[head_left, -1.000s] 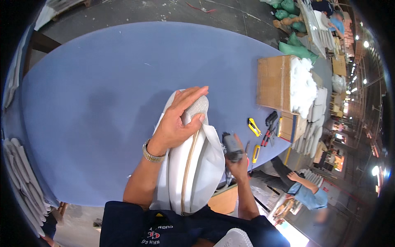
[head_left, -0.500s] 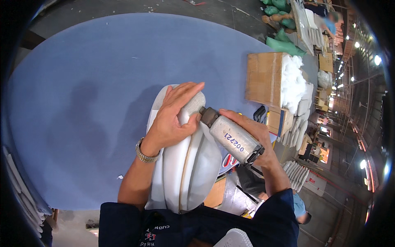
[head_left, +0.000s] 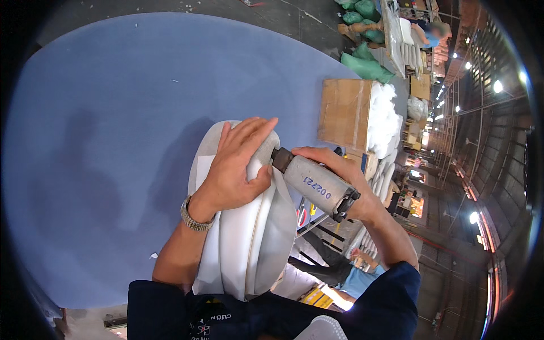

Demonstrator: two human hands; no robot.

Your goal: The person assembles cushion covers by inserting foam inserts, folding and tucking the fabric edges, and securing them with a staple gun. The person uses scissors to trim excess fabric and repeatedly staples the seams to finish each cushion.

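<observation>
A pale grey and white padded seat piece (head_left: pixel 233 241) stands against my body, its rounded far end over the blue table. A thin tan cord or seam runs along its white fabric. Across the far end lies my left hand (head_left: pixel 229 173), fingers stretched together and thumb pressing the fabric, gripping the piece. In my right hand (head_left: pixel 348 181) is a worn grey staple gun (head_left: pixel 311 182) with a dark nose. That nose touches or nearly touches the piece beside my left thumb. My right palm hides the tool's handle and trigger.
The blue-covered table (head_left: pixel 113 85) has a curved far edge. A cardboard box (head_left: pixel 344 113) with white stuffing (head_left: pixel 385 122) stands at its right. Red-handled scissors (head_left: pixel 302 214) lie beyond the seat piece. A person in a light blue shirt (head_left: pixel 365 280) is at lower right; green sacks (head_left: pixel 365 68) lie farther off.
My view has turned, so the box and table sit farther left. Both hands keep nearly the same hold; the staple gun has stayed at the seat piece. The person at lower right shows more.
</observation>
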